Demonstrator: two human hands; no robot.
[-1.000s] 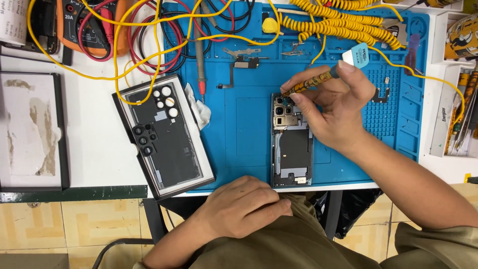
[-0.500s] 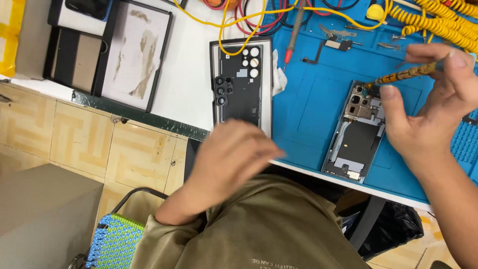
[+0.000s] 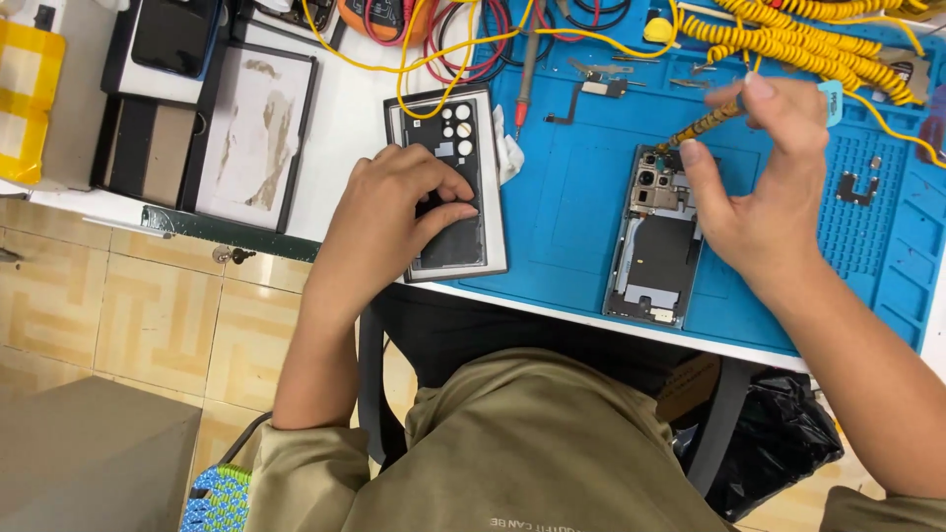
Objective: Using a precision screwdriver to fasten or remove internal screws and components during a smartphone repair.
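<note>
White table carries a blue silicone repair mat, and on that mat lies the opened smartphone, back off, its camera modules and dark inner plate showing. It sits just under and to the inside of the right hand. That hand pinches a slim yellow-handled screwdriver between thumb and forefinger, the tip angled down to the phone's upper corner beside the cameras.

Across from it, the left hand lies flat on the detached back cover, fingers spread and pressing on its dark inner face; it grips nothing. The cover straddles the mat's edge, well apart from the phone.

Beyond the right hand are coiled yellow cables and a small metal bracket on the mat's ridged section. Beyond the left hand, red and yellow test leads loop over the table, and a white framed panel lies further out.

To do the screw work well, I judge the driver should stand squarely in the screw head with light downward pressure, and the phone would be steadier if braced, since nothing holds it now.
</note>
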